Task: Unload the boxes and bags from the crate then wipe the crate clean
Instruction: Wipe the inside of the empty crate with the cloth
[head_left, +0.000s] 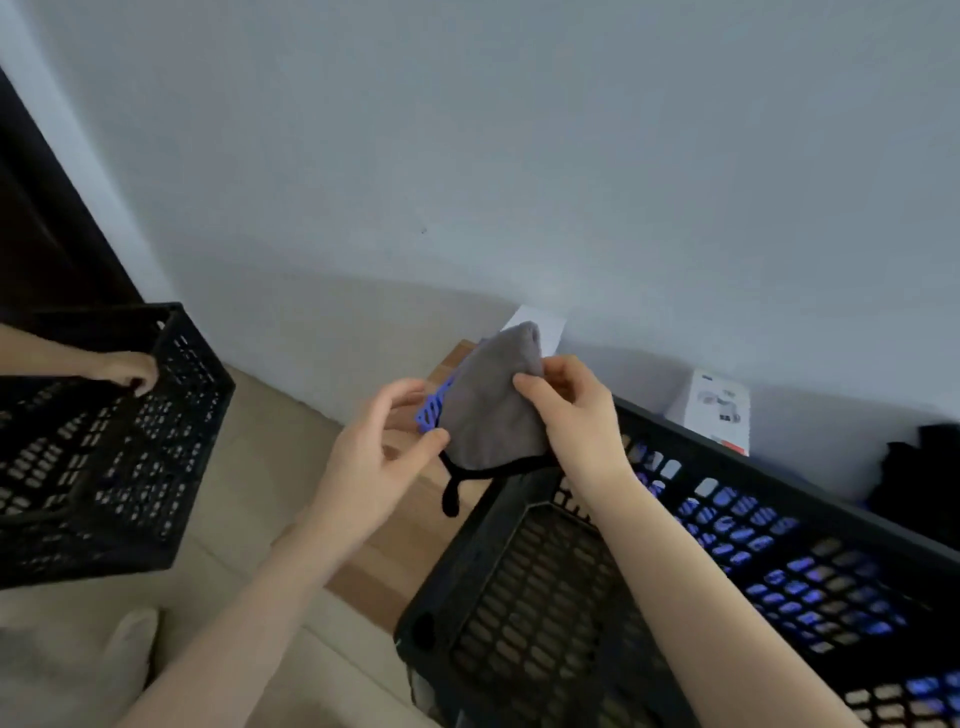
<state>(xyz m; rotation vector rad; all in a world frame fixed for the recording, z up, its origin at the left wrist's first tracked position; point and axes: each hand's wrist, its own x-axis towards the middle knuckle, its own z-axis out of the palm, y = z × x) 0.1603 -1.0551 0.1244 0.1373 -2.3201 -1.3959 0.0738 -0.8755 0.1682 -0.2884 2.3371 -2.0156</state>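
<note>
As left hand (379, 452), right hand (571, 415) pinch grey cloth (488, 400) by crate (779, 545), another hand (127, 371) grips second crate (130, 467)

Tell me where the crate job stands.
Done, apparently: the black crate shows only bare mesh inside, and a white box and a black bundle sit outside it by the wall. In hand: the left hand and right hand both pinch a grey cloth at the crate's far corner. Left: the wiping itself.
</note>
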